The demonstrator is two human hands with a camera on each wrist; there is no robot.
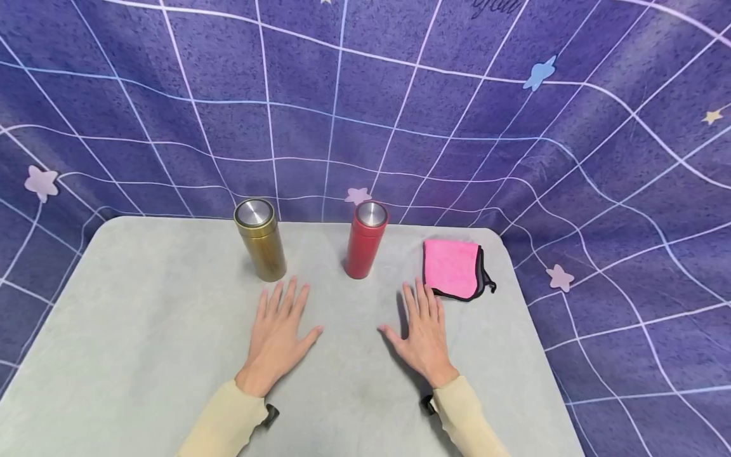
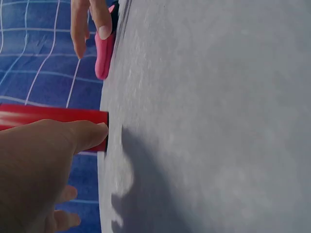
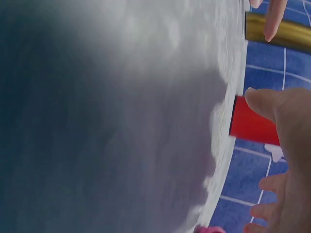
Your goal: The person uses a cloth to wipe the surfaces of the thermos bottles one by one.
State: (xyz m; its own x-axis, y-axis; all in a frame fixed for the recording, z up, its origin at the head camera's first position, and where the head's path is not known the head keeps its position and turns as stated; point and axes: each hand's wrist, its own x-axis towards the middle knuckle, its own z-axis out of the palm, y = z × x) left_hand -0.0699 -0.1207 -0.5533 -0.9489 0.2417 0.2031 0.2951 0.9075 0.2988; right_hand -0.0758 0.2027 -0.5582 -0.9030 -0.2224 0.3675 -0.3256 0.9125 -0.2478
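Note:
My left hand [image 1: 278, 341] is held over the table with its fingers straight and spread, holding nothing. Just beyond its fingertips stands a gold vacuum flask [image 1: 267, 254] with a silver-topped lid. My right hand [image 1: 424, 339] also has straight fingers and holds nothing. Its fingertips come close to the lower left corner of a folded pink cloth [image 1: 451, 266] with black edging and a loop; whether they touch cannot be told. Between the two hands, farther back, a red vacuum flask [image 1: 363, 254] stands upright. In both wrist views, a thumb partly covers the red flask.
The pale grey table [image 1: 143, 330] has rounded back corners. Behind it and along its sides hangs a purple-blue curtain [image 1: 320, 127] with grid lines and stars. Dark bands [image 1: 271, 416] show at the cuffs of both cream sleeves [image 1: 225, 419].

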